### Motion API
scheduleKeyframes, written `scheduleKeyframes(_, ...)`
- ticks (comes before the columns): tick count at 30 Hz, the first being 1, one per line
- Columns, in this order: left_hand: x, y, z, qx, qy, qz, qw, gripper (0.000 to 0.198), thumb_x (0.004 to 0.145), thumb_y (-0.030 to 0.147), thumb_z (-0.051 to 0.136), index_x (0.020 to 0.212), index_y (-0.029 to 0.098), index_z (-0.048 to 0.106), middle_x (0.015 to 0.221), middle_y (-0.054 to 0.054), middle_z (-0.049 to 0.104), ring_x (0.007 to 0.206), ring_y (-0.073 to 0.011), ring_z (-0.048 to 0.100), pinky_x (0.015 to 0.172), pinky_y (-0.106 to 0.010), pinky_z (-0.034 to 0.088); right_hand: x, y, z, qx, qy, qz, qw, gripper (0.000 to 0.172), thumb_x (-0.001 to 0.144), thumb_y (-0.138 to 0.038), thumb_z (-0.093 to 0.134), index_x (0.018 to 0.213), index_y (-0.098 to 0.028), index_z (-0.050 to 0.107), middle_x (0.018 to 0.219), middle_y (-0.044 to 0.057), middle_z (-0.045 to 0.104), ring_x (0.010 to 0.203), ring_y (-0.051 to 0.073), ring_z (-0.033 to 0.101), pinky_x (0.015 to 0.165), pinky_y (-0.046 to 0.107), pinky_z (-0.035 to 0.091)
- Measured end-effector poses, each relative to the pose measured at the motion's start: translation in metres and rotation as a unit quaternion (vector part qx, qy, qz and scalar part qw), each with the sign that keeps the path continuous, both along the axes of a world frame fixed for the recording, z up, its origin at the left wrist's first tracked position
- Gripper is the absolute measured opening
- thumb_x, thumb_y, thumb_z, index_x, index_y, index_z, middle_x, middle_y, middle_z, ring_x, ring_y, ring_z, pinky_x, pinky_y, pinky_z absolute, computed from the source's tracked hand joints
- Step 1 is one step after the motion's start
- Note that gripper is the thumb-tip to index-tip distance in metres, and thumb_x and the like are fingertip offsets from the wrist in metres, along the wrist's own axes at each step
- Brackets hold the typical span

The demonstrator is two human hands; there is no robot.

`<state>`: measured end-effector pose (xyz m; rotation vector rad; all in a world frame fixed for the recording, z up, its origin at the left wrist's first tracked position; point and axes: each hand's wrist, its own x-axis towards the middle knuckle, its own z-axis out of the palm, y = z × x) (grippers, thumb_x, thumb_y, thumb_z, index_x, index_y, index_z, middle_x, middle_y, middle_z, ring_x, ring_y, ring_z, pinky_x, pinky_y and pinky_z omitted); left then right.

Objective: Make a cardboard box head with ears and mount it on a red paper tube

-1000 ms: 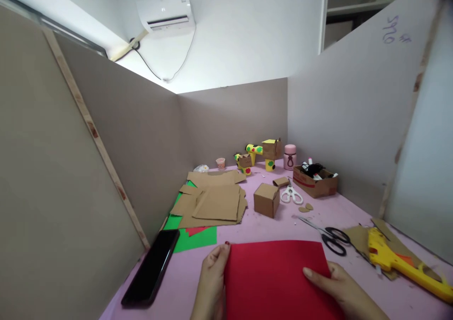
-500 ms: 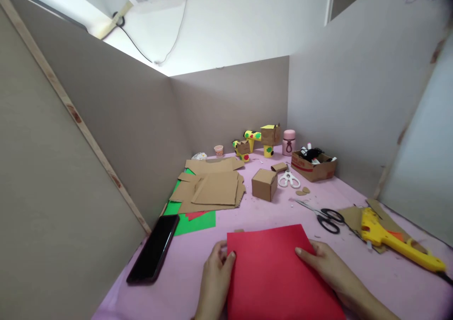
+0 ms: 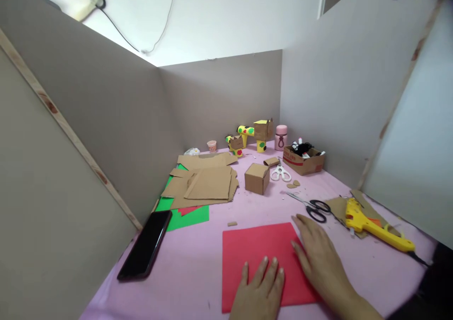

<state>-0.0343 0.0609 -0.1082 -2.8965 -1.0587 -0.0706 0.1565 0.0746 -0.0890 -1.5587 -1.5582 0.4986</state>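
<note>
Both our hands have moved from the red sheet's (image 3: 262, 258) edges onto it: left hand (image 3: 260, 289) and right hand (image 3: 316, 256) lie open, flat, pressing it on the near tabletop (image 3: 198, 273).

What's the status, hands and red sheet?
Both open, flat: left hand on red sheet, right hand over its right edge. Beyond it, black scissors lie apart.
</note>
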Motion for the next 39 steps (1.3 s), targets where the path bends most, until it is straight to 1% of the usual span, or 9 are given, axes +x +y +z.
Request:
scheduleKeyframes(2,0.000,0.000,0.006,-0.021,0.015,-0.001,1.000,0.046,0.094,0.026,0.033,0.140,0.025,0.030,0.139,-0.007,0.044,0.125,-0.0284,0.046,0.092,-0.053,0.046,-0.016,-0.014,-0.017,0.170,-0.213,0.079,0.959,0.047,0.083,-0.023,0.044,0.128,-0.009,0.049,0.134,0.016,0.053,0.124,0.028,0.047,0.097,0.041,0.042)
scheduleKeyframes(4,0.000,-0.001,0.005,-0.030,0.024,-0.003,0.999,0.052,0.092,0.019,0.036,0.141,0.029,0.024,0.144,-0.006,0.036,0.127,-0.0281,0.044,0.094,-0.055,0.044,-0.032,-0.027,-0.035,0.311,-0.364,0.140,0.867,0.043,0.083,-0.018,0.044,0.125,-0.013,0.053,0.119,0.010,0.067,0.107,0.022,0.061,0.081,0.029,0.052)
scheduleKeyframes(7,-0.003,-0.001,-0.002,-0.036,0.023,-0.009,0.999,0.064,0.087,0.012,0.038,0.144,0.029,0.013,0.149,-0.009,0.022,0.131,-0.0292,0.038,0.099,-0.058,0.038,-0.041,-0.039,-0.054,0.326,-0.482,0.135,0.802,0.045,0.081,-0.011,0.040,0.124,-0.012,0.053,0.120,0.008,0.066,0.106,0.021,0.062,0.077,0.028,0.053)
scheduleKeyframes(12,-0.010,-0.003,-0.002,-0.055,0.005,-0.024,0.998,0.065,0.090,0.024,0.038,0.145,0.016,0.004,0.149,-0.016,0.020,0.137,-0.0303,0.023,0.104,-0.059,0.029,-0.019,-0.048,-0.055,0.274,-0.533,0.117,0.792,0.056,0.068,-0.005,0.043,0.123,-0.006,0.054,0.121,0.014,0.064,0.105,0.026,0.064,0.076,0.034,0.056)
scheduleKeyframes(18,-0.034,-0.019,0.024,-0.086,0.032,-0.045,0.995,0.089,0.080,0.058,0.050,0.145,0.015,0.007,0.148,-0.016,0.025,0.135,-0.0309,0.027,0.105,-0.053,0.031,0.006,-0.071,-0.020,0.239,-0.533,0.142,0.799,0.060,0.076,-0.046,0.051,0.109,0.003,0.064,0.112,0.026,0.064,0.096,0.034,0.067,0.067,0.038,0.061)
scheduleKeyframes(26,-0.103,-0.045,0.029,0.037,0.013,-0.020,0.999,0.094,0.081,0.040,0.058,0.143,0.021,-0.010,0.144,-0.010,0.036,0.130,-0.0258,0.040,0.100,-0.042,0.040,0.047,-0.093,-0.019,0.163,-0.537,0.109,0.821,0.056,0.079,-0.041,0.053,0.116,0.000,0.061,0.121,0.027,0.056,0.101,0.036,0.064,0.071,0.044,0.060)
scheduleKeyframes(33,-0.119,-0.043,0.012,0.147,0.003,-0.019,0.989,0.083,0.086,0.055,0.041,0.144,0.020,-0.007,0.133,-0.008,0.053,0.118,-0.0217,0.054,0.091,-0.030,0.045,-0.019,-0.075,-0.006,0.295,-0.522,0.106,0.793,0.058,0.086,-0.048,0.042,0.125,-0.007,0.054,0.127,0.017,0.057,0.105,0.035,0.063,0.069,0.049,0.056)
scheduleKeyframes(36,-0.124,-0.036,-0.006,0.177,-0.017,-0.028,0.984,0.074,0.089,0.054,0.034,0.145,0.021,0.000,0.128,-0.007,0.058,0.115,-0.0188,0.056,0.091,-0.027,0.043,-0.052,-0.064,-0.025,0.373,-0.511,0.144,0.761,0.037,0.090,-0.022,0.040,0.125,-0.017,0.054,0.121,0.001,0.065,0.102,0.018,0.064,0.071,0.030,0.054)
scheduleKeyframes(39,-0.127,-0.032,-0.014,0.192,-0.012,-0.034,0.981,0.067,0.091,0.051,0.032,0.145,0.020,0.006,0.128,-0.006,0.058,0.115,-0.0173,0.056,0.092,-0.026,0.041,-0.047,-0.064,-0.050,0.377,-0.515,0.155,0.754,0.039,0.087,-0.011,0.040,0.121,-0.016,0.057,0.115,0.001,0.069,0.101,0.015,0.064,0.072,0.026,0.051)
